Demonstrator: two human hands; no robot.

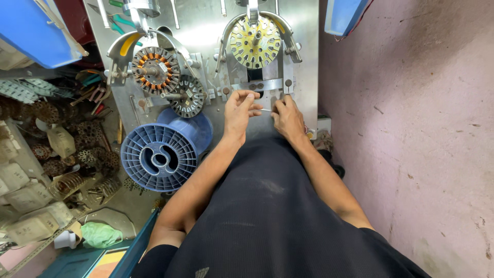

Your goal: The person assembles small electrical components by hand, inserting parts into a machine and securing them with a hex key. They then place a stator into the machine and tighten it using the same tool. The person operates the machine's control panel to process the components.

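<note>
— What do the hands have?

— A thin pale strip (265, 109) runs between them, low on the metal panel (303, 62). The left hand (238, 110) pinches one end with thumb and fingertips closed on it. The right hand (288, 117) lies knuckles-up over the other end; its fingertips are tucked under, so I cannot tell whether it grips the strip or only rests there.

— What is the strip made of?

— Too small to say. Only a short bit shows in the gap between the hands.

— And above them?

— A yellowish toothed disc (254, 42) sits in a curved clamp, right above the hands. Its lower edge meets a small bracket (260, 84); what lies behind the bracket is dark.

— To the left?

— A ring with copper windings (153, 69) on a shaft, and a bare grey toothed ring (188, 96) just beside it, overlapping its lower right. Below them stands a blue plastic spool (163, 152) — its far flange half hidden behind the near one.

— The rest?

— A dark shirt (278, 216) covers the panel's lower edge. The heap of rusty rings (77, 149) on the left is jumbled and hard to separate. Blue bins at the top corners are cut off.
</note>
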